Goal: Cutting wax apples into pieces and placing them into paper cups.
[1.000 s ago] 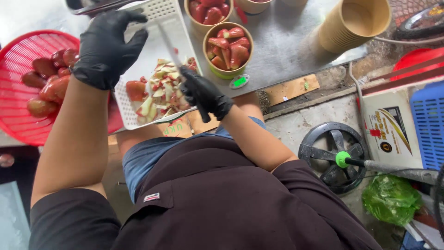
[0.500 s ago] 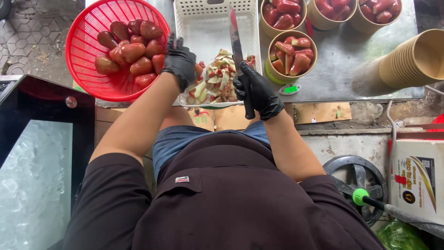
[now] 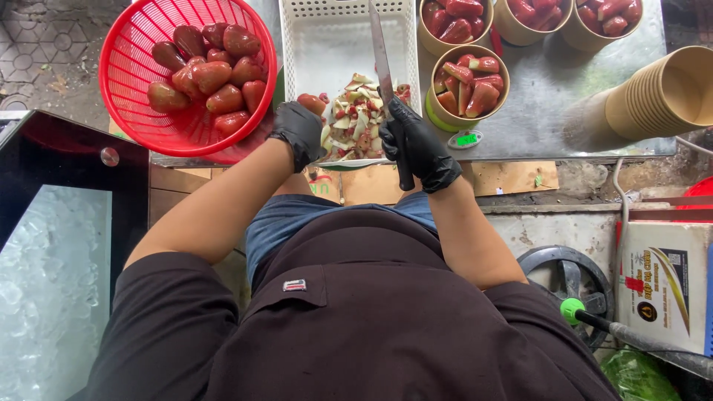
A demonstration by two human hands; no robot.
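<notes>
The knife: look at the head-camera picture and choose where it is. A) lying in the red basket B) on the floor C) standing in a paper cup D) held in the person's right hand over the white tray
D: the right hand, in a black glove, grips the knife, whose blade points away over the white tray of cut fruit pieces.

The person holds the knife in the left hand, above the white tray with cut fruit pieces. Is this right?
Not quite. The head view shows the knife in the right hand, not the left. The left hand rests at the edge of the white tray beside the cut fruit pieces.
</notes>
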